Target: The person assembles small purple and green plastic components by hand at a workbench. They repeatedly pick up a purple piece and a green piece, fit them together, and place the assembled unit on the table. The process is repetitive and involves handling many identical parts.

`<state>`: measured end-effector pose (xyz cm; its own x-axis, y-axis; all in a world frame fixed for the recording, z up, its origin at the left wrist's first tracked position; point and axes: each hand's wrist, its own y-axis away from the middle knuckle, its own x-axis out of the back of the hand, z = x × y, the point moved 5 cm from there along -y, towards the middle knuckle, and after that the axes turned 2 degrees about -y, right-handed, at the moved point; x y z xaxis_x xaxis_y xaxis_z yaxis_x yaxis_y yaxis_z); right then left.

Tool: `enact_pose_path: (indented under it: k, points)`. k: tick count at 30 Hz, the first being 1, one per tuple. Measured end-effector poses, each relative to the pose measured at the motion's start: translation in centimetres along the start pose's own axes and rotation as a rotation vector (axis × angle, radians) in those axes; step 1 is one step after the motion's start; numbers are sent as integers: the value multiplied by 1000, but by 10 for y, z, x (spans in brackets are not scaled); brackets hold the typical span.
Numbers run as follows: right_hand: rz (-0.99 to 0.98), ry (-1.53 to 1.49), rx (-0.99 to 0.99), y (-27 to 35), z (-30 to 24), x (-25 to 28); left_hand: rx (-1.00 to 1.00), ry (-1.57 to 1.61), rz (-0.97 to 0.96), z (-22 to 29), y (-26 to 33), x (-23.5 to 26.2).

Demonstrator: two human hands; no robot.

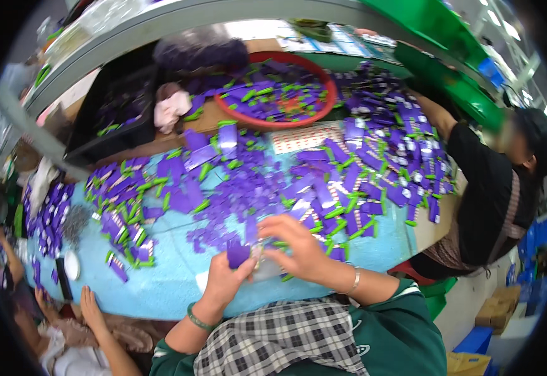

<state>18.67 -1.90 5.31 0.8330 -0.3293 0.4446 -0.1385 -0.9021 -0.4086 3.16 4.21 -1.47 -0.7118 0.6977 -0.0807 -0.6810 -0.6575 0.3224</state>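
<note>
Close to the table's near edge, my left hand (pixel 223 282) is closed in a pinch on a flat purple piece (pixel 237 255), which sticks up above the thumb. Just to its right is my right hand (pixel 302 250), with its fingers bent and apart. A small pale thing (pixel 258 255) shows between the two hands; it is too blurred to name. Small loose purple pieces (pixel 223 213) lie heaped beyond my hands. Purple pieces with bright green ends (pixel 349 213) are spread to the right, and more green-ended pieces (pixel 120 232) lie to the left.
A red round tray (pixel 333 94) of purple and green pieces stands at the back, near a black bin (pixel 88 141). A sticker sheet (pixel 305 138) lies before the tray. A co-worker (pixel 486 182) reaches in from the right; another person's hand (pixel 92 304) rests at the left edge.
</note>
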Motion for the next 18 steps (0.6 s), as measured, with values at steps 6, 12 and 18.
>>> enact_pose_path:
  k: [6, 12, 18]
  points:
    - [-76, -338, -293, 8, 9, -23, -114, 245, 18, 15, 5, 5]
    - [-40, -465, -270, 9, 17, -32, -88, 375, -80, 12, 7, 1]
    - [-92, -586, -464, 15, 26, -40, 27, 667, -173, 13, 7, -7]
